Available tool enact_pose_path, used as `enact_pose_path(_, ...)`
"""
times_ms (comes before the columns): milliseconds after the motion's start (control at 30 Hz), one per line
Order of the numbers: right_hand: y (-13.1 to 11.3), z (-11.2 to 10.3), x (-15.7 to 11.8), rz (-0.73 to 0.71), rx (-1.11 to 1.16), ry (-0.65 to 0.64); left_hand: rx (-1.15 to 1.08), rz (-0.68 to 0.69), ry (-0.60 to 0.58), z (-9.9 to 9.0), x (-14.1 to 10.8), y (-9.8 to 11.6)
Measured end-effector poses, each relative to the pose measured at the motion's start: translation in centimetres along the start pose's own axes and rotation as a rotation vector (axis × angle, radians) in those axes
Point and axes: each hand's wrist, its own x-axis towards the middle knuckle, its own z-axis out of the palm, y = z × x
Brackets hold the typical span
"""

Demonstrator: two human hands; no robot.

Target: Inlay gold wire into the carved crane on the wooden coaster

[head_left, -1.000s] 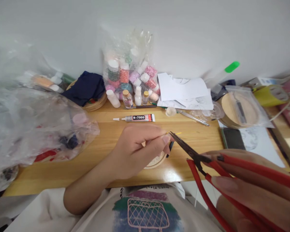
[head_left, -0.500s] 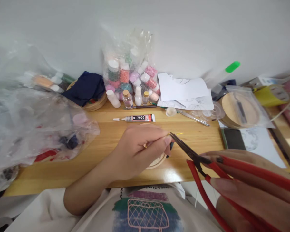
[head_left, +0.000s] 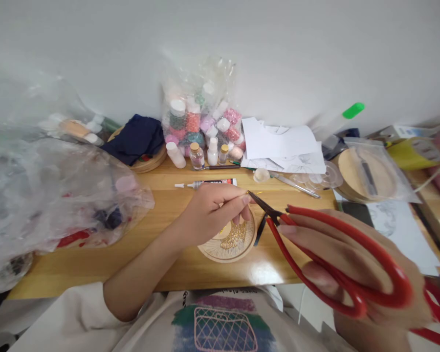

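My left hand (head_left: 212, 212) pinches a thin yellow strand (head_left: 258, 193) between thumb and forefinger, above a round wooden disc (head_left: 227, 249) with a gold and white pattern. In my right hand (head_left: 366, 254) are red-handled scissors (head_left: 311, 259), their dark tips touching or almost touching my left fingertips. Whether the blades are fully closed is hard to tell. A slim dark tool (head_left: 260, 230) lies against the disc's right side. Behind my left hand lies a glue tube (head_left: 197, 185), partly covered by it.
Plastic bags (head_left: 58, 195) fill the left side. Along the wall stand small bottles (head_left: 212, 151), a bag of bead jars (head_left: 193, 122) and white papers (head_left: 278, 139). At the right are a bagged wooden disc (head_left: 355, 171), a dark phone (head_left: 357, 212) and a yellow roll (head_left: 412, 154).
Both hands have moved up and slightly left, uncovering more of the patterned disc and covering part of the glue tube. The right hand and scissors have turned, showing the red handle loops.
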Motion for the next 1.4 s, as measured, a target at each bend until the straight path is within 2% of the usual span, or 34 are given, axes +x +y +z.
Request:
enact_pose_path(100, 0.8, 0.7, 0.8, -0.042, 0.058, 0.022, -0.071, -0.041, -0.004, 0.3, 0.5, -1.3)
enact_pose_path(267, 1.7, 2.4, 0.9, -0.069, 0.008, 0.127, -0.133, -0.054, -0.006, 0.7, 1.5, -3.3)
enact_pose_path(433, 3.0, 3.8, 0.6, -0.133, -0.031, 0.129, -0.162, -0.054, -0.039, 0.8, 2.8, -4.9)
enact_pose_path(667, 5.1, 5.5, -0.1, -0.141, -0.056, 0.197, -0.117, -0.072, -0.099, 0.6, 4.5, -6.6)
enact_pose_path(800, 6.2, 6.3, -0.4, -0.131, -0.043, 0.195, -0.080, -0.090, -0.128, 0.4, 5.2, -7.0)
enact_pose_path(1033, 7.0, 6.3, -0.8, -0.059, 0.017, 0.166, -0.055, -0.143, -0.118, 0.6, 5.6, -7.1)
enact_pose_path(1200, 7.5, 6.3, -1.1, 0.051, 0.029, 0.293, -0.049, -0.172, -0.061, 0.5, 5.2, -7.5)
enact_pose_path(1333, 7.6, 5.1, -2.0, 0.197, -0.091, 0.442, -0.041, -0.174, 0.002, 0.1, 4.0, -6.9)
enact_pose_path(1400, 7.2, 4.0, -2.7, 0.209, -0.221, 0.397, -0.043, -0.170, 0.025, -0.1, 3.0, -6.6)
